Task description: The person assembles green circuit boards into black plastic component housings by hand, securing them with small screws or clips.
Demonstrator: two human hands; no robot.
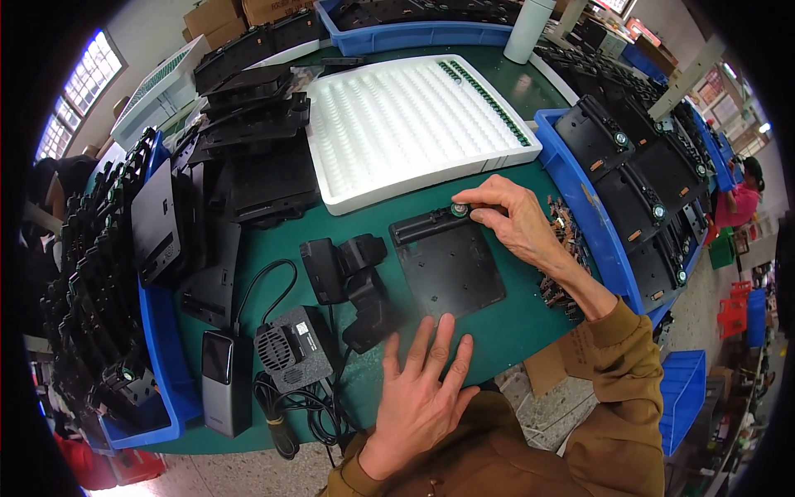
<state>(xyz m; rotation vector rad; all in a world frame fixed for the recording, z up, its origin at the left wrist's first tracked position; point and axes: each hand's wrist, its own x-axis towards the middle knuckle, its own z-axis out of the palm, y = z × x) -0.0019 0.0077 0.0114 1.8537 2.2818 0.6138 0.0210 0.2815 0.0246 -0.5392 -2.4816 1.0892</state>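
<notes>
A flat black plastic panel [451, 269] with a raised ridge along its far edge lies on the green table mat. At the panel's far right corner sits a small round part [460, 210] with a green rim and a silvery middle. The thumb and forefinger of my right hand [515, 217] pinch around this part. My left hand [424, 398] lies palm down at the near edge of the panel, fingers spread, with nothing in it. Beyond the panel stands a white foam tray [348, 201] with rows of hollows; green parts line its right side.
Blue bins of black panels stand at left [170, 406] and right [571, 178]. Stacked black panels [269, 170] rise at back left. Black block-shaped devices [323, 269], a speaker-like box [290, 348], a power bank [222, 385] and cables lie left. Small copper-coloured pieces [563, 240] lie right.
</notes>
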